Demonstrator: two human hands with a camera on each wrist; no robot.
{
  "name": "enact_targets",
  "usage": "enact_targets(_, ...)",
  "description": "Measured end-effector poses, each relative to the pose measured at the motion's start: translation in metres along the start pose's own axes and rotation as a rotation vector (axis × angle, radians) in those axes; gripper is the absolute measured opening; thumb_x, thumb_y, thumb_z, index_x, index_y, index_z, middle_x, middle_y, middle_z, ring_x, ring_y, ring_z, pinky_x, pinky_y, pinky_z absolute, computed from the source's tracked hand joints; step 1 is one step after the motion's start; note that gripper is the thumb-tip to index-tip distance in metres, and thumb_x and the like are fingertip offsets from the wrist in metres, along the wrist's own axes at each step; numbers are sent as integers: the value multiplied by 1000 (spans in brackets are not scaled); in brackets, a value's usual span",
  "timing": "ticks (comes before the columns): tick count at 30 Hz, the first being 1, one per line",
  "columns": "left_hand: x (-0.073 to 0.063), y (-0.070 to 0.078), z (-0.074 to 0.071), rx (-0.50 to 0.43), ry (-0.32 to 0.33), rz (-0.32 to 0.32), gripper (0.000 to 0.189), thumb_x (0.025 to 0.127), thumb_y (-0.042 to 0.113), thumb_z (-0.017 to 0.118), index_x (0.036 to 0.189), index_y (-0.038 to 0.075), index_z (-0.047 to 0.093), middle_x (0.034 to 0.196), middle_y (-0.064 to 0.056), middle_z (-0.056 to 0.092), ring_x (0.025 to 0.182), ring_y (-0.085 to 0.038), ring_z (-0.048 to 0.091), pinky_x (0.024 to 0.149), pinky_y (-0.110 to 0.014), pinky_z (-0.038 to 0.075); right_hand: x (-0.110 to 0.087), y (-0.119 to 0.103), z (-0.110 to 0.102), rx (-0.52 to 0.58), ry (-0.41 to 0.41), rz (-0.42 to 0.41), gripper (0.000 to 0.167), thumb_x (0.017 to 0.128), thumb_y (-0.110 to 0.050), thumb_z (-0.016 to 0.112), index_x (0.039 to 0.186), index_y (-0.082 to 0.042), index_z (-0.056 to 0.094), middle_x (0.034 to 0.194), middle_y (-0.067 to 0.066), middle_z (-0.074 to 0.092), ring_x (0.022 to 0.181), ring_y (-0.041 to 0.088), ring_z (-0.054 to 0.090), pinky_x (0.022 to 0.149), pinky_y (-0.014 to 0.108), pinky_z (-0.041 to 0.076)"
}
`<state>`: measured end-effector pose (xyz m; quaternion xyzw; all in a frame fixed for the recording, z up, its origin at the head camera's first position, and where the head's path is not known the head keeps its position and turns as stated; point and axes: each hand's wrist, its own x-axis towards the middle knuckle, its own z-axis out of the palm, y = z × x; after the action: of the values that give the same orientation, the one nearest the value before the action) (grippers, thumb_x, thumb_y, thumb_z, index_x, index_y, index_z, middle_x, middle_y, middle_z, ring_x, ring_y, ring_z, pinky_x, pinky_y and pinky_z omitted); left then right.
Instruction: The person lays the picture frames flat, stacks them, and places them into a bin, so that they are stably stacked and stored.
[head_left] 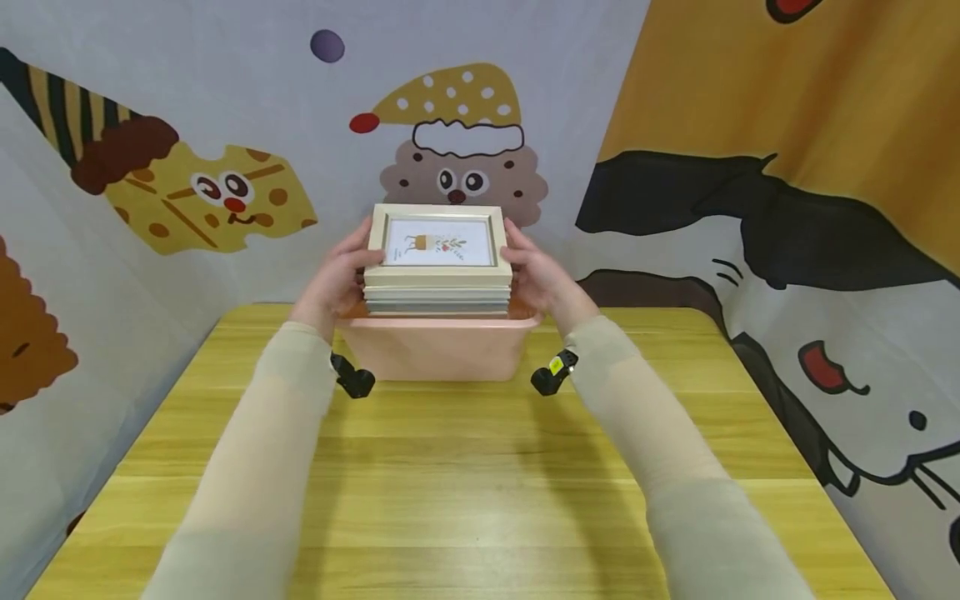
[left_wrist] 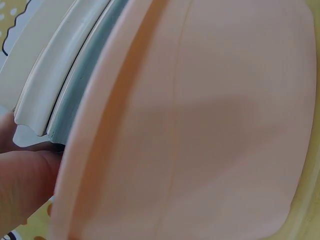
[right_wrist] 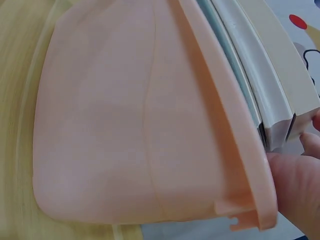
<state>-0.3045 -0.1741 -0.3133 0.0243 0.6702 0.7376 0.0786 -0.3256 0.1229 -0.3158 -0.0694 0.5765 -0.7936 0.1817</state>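
A stack of picture frames (head_left: 438,299) sits at the mouth of a pink plastic bin (head_left: 438,350), its upper part above the rim. On top lies a cream frame (head_left: 438,276) with a drawing of an animal and leaves. My left hand (head_left: 333,279) grips the stack's left side, its thumb on the top frame. From the right, my right hand (head_left: 542,279) holds the opposite side the same way. Both wrist views show white and blue-grey frames (left_wrist: 80,90) just past the bin's rim. How deep the stack reaches inside the bin is hidden.
The bin stands near the far edge of a wooden table (head_left: 450,492). Behind it hangs a cloth (head_left: 262,83) printed with cartoon figures. Small black devices (head_left: 555,372) are worn on both wrists.
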Motion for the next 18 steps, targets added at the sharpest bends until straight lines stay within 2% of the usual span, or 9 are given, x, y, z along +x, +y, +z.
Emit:
enact_targets(4,5,-3,-1,-19,5,-41,72,101,12,51,156,46,17,164,-2,17,131,-31,37,99,-41,45,5,4,1,25,44,23,66,105,-12,40,158,-42,15,163,-5,15,124,29,43,103,45,39)
enact_targets(8,7,-6,-2,-39,14,-61,74,100,9,51,156,44,17,165,8,7,139,-32,28,112,-48,33,8,6,2,38,81,39,65,104,-11,43,157,-42,21,160,-1,19,129,32,42,106,48,40)
enact_targets(10,8,-6,-2,-29,21,-64,74,100,9,52,156,44,19,165,10,7,140,-32,27,113,-49,32,9,7,3,43,100,39,64,104,-10,44,157,-41,24,158,2,22,130,33,42,107,49,40)
enact_targets(18,14,-7,-3,-46,16,-62,74,99,5,50,157,41,18,165,12,6,140,-30,26,114,-46,31,15,9,3,91,131,35,64,103,-5,44,156,-37,28,155,-8,20,131,34,41,106,46,42)
